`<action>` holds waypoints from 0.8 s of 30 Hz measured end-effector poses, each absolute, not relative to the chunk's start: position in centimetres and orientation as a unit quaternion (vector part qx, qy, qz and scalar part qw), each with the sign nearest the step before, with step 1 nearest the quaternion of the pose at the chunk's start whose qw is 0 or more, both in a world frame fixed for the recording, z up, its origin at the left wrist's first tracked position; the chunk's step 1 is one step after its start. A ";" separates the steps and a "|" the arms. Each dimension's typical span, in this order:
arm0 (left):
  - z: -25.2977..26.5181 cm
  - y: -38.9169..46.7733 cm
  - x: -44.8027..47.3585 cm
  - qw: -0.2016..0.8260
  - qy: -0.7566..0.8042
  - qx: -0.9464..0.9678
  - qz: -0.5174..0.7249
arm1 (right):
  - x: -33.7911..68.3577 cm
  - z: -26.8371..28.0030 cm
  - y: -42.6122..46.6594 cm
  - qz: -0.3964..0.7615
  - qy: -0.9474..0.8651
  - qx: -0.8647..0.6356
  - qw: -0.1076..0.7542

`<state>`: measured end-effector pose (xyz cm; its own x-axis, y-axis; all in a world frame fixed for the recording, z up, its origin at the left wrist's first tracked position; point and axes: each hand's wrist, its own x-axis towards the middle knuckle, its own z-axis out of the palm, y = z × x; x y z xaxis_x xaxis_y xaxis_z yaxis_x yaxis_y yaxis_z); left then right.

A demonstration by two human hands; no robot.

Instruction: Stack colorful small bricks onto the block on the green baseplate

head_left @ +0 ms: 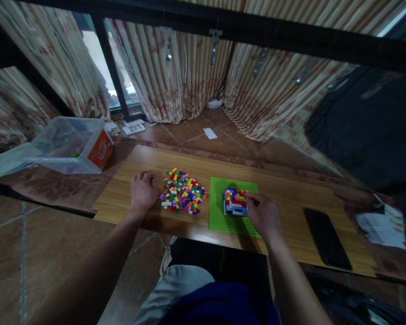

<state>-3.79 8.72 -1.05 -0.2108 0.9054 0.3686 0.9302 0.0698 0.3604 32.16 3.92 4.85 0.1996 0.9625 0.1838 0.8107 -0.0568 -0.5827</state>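
My left hand (144,191) rests on the wooden table with its fingers curled, just left of a loose pile of small multicoloured building bricks (184,192). Its fingertips are hidden, so I cannot see whether anything is in them. My right hand (265,215) is closed in a pinch at the upper right corner of a small block of building bricks (235,201). What the pinch holds, if anything, is too small to make out. That block has colourful rows on top and stands on a green studded baseplate (216,216), partly covered by my right hand.
A black phone-like slab (326,238) lies toward the right end of the table (287,189). Beyond the left end stands a clear plastic box (67,164) with an orange label. White papers (380,225) lie at the far right. Curtains (189,81) hang behind a dark bar.
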 end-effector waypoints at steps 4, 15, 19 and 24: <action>-1.0 8.7 -3.8 0.019 -0.732 -0.627 -0.266 | 32.5 4.6 3.9 0.158 -0.588 -0.727 0.319; -0.9 8.6 -3.7 0.017 -0.733 -0.624 -0.271 | 33.1 3.9 4.6 0.204 -0.531 -0.733 0.373; -0.8 8.6 -3.7 0.009 -0.736 -0.622 -0.267 | 33.4 3.6 5.0 0.240 -0.501 -0.734 0.390; -1.0 8.7 -3.8 0.008 -0.729 -0.627 -0.274 | 33.7 3.7 5.7 0.295 -0.458 -0.737 0.400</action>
